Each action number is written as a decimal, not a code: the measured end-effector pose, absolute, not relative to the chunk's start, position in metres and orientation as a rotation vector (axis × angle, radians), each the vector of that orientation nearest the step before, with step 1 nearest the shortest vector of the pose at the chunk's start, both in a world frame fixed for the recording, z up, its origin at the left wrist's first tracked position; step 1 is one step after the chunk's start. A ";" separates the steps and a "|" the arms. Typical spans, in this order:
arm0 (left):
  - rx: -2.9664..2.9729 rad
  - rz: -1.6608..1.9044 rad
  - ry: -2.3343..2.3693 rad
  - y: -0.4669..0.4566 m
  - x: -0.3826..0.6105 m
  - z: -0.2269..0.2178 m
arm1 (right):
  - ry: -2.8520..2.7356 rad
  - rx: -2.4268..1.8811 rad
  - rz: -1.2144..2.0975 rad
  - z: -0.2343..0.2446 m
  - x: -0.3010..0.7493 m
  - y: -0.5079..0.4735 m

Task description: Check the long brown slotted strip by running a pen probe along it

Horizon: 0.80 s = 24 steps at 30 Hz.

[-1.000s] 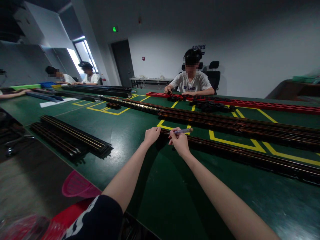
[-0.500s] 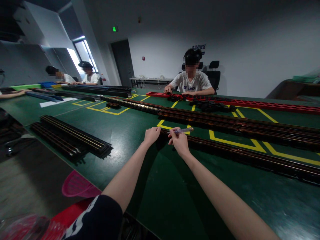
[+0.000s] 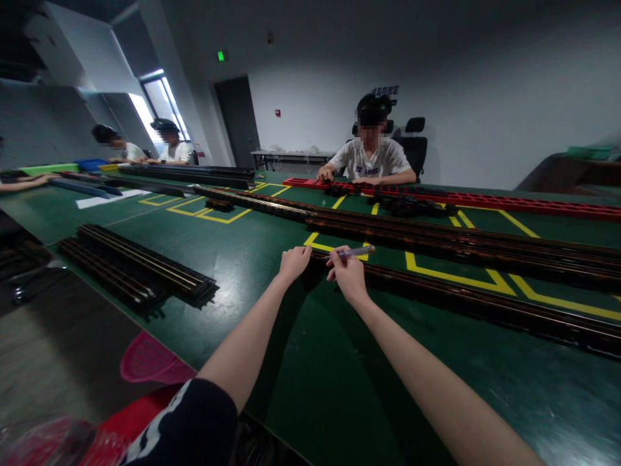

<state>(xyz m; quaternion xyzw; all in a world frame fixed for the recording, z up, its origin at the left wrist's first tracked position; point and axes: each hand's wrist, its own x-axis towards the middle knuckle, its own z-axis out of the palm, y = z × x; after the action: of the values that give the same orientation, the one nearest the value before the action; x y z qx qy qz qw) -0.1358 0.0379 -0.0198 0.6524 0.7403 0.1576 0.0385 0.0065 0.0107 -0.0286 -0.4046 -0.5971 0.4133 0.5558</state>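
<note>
My right hand (image 3: pixel 346 274) is closed around a thin purple-handled screwdriver (image 3: pixel 356 252), held level and pointing left at the near end of a long dark rail (image 3: pixel 466 303) that runs off to the right across the green table (image 3: pixel 310 375). My left hand (image 3: pixel 293 262) rests curled at that same rail end, its fingers pressed against it; what they grip is hidden.
More long dark rails (image 3: pixel 436 236) lie behind the near one, over yellow floor-style markings (image 3: pixel 456 277). A stack of short rails (image 3: pixel 140 265) sits at the left. A person (image 3: pixel 371 158) works opposite by a red tray (image 3: pixel 485 202); others sit far left.
</note>
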 end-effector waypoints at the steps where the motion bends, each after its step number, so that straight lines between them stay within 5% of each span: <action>1: 2.005 0.482 2.268 0.038 -0.136 -0.020 | -1.408 -0.957 0.975 -0.029 0.006 0.011; 24: 2.024 0.477 2.263 0.039 -0.137 -0.021 | -1.437 -0.952 0.963 -0.027 0.008 0.009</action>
<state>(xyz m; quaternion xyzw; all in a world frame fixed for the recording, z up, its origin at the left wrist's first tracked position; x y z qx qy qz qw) -0.1369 0.0386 -0.0213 0.6582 0.7359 0.1552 0.0340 0.0081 0.0087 -0.0269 -0.4025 -0.6073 0.4069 0.5510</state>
